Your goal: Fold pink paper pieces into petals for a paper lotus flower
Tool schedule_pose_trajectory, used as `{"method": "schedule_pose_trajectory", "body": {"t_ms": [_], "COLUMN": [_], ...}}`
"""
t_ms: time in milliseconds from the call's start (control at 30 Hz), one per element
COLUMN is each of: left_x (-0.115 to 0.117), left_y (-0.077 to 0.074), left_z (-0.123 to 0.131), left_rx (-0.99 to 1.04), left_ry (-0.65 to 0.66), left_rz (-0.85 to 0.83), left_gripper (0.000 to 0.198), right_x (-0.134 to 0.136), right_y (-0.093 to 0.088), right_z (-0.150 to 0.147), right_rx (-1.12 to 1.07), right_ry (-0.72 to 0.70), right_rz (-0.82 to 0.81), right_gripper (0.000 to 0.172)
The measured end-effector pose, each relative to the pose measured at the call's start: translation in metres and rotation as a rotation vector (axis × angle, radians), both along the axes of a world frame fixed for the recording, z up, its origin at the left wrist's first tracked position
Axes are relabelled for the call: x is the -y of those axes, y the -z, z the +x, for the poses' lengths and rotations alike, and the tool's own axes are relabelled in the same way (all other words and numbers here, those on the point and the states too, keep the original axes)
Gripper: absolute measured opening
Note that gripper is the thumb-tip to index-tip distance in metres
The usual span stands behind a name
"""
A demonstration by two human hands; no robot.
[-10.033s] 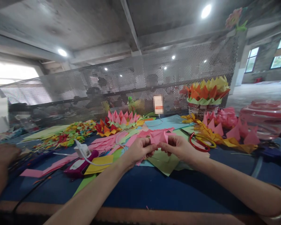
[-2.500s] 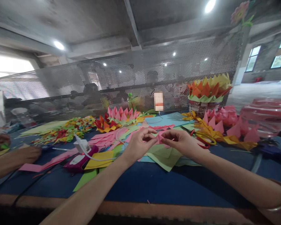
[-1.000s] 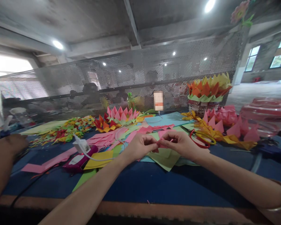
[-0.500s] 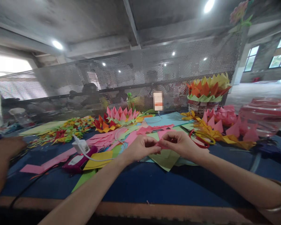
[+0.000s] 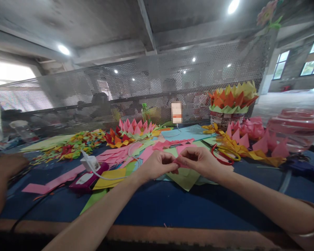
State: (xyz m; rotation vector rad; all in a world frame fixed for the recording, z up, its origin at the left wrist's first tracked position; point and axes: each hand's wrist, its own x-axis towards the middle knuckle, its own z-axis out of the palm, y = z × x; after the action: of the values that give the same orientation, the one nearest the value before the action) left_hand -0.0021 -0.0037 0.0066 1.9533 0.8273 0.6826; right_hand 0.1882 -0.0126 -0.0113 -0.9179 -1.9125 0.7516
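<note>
Fingertips (image 5: pixel 174 166) of the left hand (image 5: pixel 157 165) and right hand (image 5: pixel 202 162) meet at the centre of the frame, both pinched on a small folded pink paper piece (image 5: pixel 180 162) held just above a green paper sheet (image 5: pixel 184 177). Red-handled scissors (image 5: pixel 221 155) lie just right of the right hand. Left of centre, a pink device (image 5: pixel 84 180) carries a white plug. Toward the upper right a woven basket (image 5: pixel 222 122) holds a paper flower (image 5: pixel 232 99) in orange, yellow and green. At the right edge stands a glass jar (image 5: pixel 294 129) (its contents look pinkish red, but what they are cannot be told). Another person's hand (image 5: pixel 5 167) rests on the blue table (image 5: pixel 172 205) at far left.
</note>
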Motion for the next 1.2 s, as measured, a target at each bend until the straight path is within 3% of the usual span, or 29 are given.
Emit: {"method": "schedule_pose_trajectory", "body": {"t_ms": [333,1200], "left_x": [-0.0022,-0.0026], "left_y": [-0.0028,-0.0036], "left_z": [-0.0019,-0.0018], "left_rx": [-0.037,-0.011], "left_ry": [-0.032,-0.129], "left_rz": [-0.012,-0.038], "left_gripper": [0.031,0.031], "right_x": [0.0017,0.0017], "right_y": [-0.0056,-0.0071], "right_z": [0.0018,0.0030], "right_rx": [-0.003,-0.042], "right_ry": [0.010,0.064], "right_rz": [0.068,0.036], "right_gripper": [0.020,0.019]}}
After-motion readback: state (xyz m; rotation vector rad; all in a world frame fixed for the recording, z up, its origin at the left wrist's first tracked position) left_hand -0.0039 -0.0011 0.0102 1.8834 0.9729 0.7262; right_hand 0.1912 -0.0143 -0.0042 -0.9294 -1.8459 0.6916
